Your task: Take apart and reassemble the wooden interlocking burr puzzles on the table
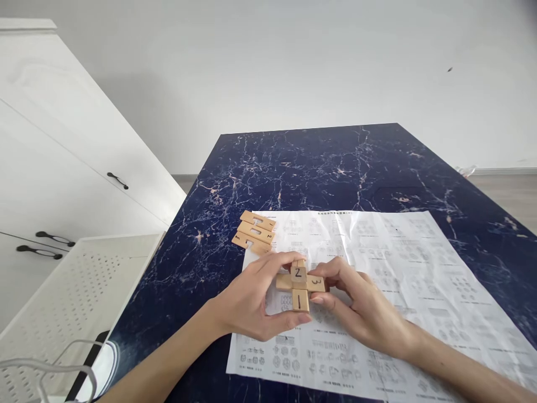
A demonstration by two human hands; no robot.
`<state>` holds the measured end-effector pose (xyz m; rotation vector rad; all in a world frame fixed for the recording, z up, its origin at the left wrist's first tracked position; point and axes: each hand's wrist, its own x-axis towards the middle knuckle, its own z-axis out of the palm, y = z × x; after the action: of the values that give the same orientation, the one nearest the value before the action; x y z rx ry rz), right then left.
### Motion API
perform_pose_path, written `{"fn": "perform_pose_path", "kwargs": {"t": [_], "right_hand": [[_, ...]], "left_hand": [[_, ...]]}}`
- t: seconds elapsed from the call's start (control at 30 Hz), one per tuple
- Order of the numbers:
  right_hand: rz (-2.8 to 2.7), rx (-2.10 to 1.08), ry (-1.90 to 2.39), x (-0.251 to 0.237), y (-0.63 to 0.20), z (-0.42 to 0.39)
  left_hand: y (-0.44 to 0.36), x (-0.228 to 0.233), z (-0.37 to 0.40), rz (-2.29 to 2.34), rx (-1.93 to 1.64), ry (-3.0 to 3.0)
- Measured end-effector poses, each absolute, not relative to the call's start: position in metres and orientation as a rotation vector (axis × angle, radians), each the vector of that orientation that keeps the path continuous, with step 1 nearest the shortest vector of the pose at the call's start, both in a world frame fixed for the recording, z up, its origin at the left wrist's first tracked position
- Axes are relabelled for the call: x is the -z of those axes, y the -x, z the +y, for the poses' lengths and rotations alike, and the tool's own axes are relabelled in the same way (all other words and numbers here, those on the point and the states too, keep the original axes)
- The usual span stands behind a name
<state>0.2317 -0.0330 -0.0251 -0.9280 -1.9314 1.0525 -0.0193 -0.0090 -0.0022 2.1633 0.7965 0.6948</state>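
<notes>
A wooden interlocking puzzle, its pieces crossing and marked 1, 2 and 3, is held between both hands above a printed sheet. My left hand grips it front to back, thumb at the end of the piece marked 1 and fingers at the far end. From the right, the thumb and fingers of my right hand pinch the end of the piece marked 3. Left of the sheet's top edge lie flat slotted wooden pieces, in an overlapping row, with numbers on them.
The creased instruction sheet, covered in small diagrams, lies on a dark blue marble-patterned table. White cabinets with black handles stand at the left. A perforated white chair and a pale cable are at lower left.
</notes>
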Motion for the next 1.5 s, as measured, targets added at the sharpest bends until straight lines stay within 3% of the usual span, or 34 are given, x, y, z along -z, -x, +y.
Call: {"fn": "perform_pose_path", "kwargs": {"t": [0.33,0.67,1.5], "right_hand": [[-1.995,-1.003,0.966,0.018,-0.230,-0.032],[-2.204,-0.457,0.753,0.016,-0.230,-0.024],[-2.288,-0.675,0.781,0.020,-0.228,-0.030]], "left_hand": [[0.018,0.002,-0.012,0.807,-0.711,-2.105],[0.009,0.005,-0.012,0.851,-0.751,-2.067],[0.016,0.011,-0.014,0.834,-0.674,-2.131]]}}
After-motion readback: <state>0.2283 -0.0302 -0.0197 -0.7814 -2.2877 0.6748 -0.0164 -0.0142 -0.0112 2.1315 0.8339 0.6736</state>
